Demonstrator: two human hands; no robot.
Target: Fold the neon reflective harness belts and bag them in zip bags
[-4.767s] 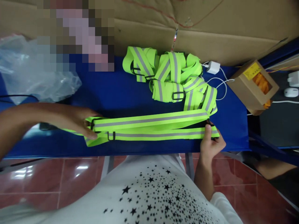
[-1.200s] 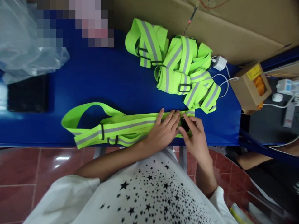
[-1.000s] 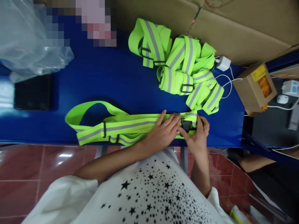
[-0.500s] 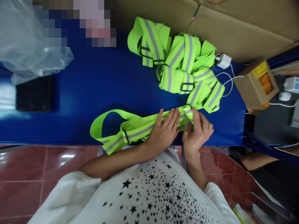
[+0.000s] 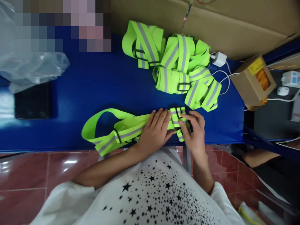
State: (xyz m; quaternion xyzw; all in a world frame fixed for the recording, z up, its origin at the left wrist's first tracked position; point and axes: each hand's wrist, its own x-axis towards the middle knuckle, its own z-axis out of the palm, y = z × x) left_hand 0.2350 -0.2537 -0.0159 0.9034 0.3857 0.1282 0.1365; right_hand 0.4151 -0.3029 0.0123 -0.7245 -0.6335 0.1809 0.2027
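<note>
A neon yellow-green reflective strap (image 5: 130, 132) with a grey stripe and black buckles lies along the front of the blue table. Its left end spreads into a loose loop. Flat across its middle, fingers stretched out, my left hand (image 5: 154, 131) presses it down. My right hand (image 5: 195, 131) is at the right end, where the strap is folded over into a short stack with a black buckle on top. Thumb and index finger hold the edge of that fold; what lies under the fingers is hidden.
Several bundled reflective straps (image 5: 173, 79) lie behind my hands. A clear plastic bag (image 5: 47, 68) and a black flat object (image 5: 32, 101) are at left. A white charger (image 5: 219, 59) with a cable and a cardboard box (image 5: 250, 81) stand at right. Another person's arm (image 5: 260, 157) shows lower right.
The right end of the strap has been folded over leftward, bringing a black buckle on top. My right hand has shifted slightly left with it; my left hand stays flat on the strap.
</note>
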